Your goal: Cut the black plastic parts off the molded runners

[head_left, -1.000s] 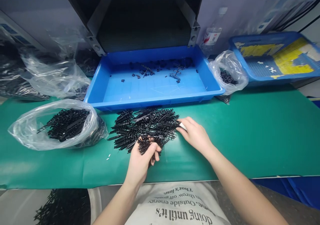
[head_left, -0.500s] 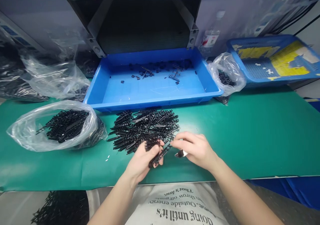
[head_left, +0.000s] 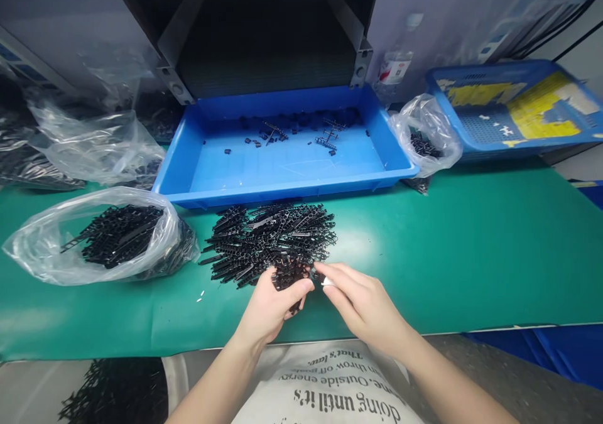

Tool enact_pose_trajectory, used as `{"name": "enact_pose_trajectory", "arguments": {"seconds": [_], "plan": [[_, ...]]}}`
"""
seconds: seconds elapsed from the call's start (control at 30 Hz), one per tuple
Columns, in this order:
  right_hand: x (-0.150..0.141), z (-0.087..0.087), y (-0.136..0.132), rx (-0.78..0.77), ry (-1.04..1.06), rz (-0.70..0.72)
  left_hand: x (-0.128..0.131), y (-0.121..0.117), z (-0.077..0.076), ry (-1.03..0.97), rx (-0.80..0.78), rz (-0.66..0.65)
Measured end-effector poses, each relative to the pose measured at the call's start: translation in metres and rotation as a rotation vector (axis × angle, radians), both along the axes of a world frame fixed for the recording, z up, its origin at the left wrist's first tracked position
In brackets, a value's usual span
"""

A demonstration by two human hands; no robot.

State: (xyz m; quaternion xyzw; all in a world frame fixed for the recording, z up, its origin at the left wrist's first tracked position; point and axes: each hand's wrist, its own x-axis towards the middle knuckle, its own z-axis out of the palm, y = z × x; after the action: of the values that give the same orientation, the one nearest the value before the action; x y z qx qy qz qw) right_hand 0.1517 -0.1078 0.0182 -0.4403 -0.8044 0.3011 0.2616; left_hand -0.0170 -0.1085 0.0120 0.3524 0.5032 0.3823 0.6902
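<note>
A heap of black plastic strips [head_left: 271,239] lies on the green mat [head_left: 471,248] in front of a blue tray [head_left: 188,160]. My left hand [head_left: 271,308] is closed round a small bunch of these black strips [head_left: 287,274] at the heap's near edge. My right hand [head_left: 362,301] sits just to the right, fingers pinched on a small white-tipped tool [head_left: 326,281] that touches the bunch. The two hands almost meet.
A clear bag of black strips [head_left: 108,235] lies at the left. A smaller bag [head_left: 426,138] sits right of the tray, which holds a few loose black bits. A blue basket [head_left: 513,107] stands at far right. More bags [head_left: 94,144] crowd the back left.
My right hand has drawn back from the heap's right edge toward my body and closed in on the left hand. The left hand keeps its bunch and has shifted slightly.
</note>
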Motion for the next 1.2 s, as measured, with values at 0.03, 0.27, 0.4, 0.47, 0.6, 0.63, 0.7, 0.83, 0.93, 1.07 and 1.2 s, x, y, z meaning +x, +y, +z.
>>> {"name": "enact_pose_trajectory", "arguments": {"seconds": [0.03,0.27,0.4,0.47,0.6,0.63,0.7,0.83,0.93,1.07,1.2], "plan": [[-0.001,0.000,-0.001,0.013,-0.006,-0.002,0.000,0.000,0.000,0.005,0.001,-0.002],[-0.002,-0.005,-0.001,0.116,-0.048,0.009,0.002,0.000,0.000,0.064,-0.006,0.001],[-0.002,-0.006,-0.002,0.127,-0.038,0.019,0.001,0.000,0.000,0.098,0.008,-0.005],[-0.002,-0.007,-0.003,0.120,-0.023,0.007,0.001,0.000,-0.001,0.121,0.019,-0.002],[-0.004,-0.008,-0.004,0.100,0.016,-0.008,0.001,-0.003,-0.005,0.198,0.081,0.020],[-0.005,-0.009,-0.004,0.095,0.026,-0.013,0.001,-0.004,-0.006,0.220,0.107,0.030],[-0.008,-0.010,-0.006,0.092,0.036,-0.036,0.002,-0.006,-0.008,0.246,0.137,0.056],[-0.013,-0.016,-0.005,0.099,0.020,-0.069,0.004,-0.008,-0.010,0.193,0.076,0.112],[-0.009,-0.021,0.008,0.090,-0.003,-0.082,0.001,-0.006,-0.008,0.124,0.051,0.204],[0.000,-0.023,0.044,0.033,-0.197,-0.204,-0.007,-0.003,-0.001,0.030,0.043,0.258],[0.002,-0.025,0.073,-0.067,-0.346,-0.159,-0.012,-0.004,-0.001,-0.070,0.032,0.227]]}}
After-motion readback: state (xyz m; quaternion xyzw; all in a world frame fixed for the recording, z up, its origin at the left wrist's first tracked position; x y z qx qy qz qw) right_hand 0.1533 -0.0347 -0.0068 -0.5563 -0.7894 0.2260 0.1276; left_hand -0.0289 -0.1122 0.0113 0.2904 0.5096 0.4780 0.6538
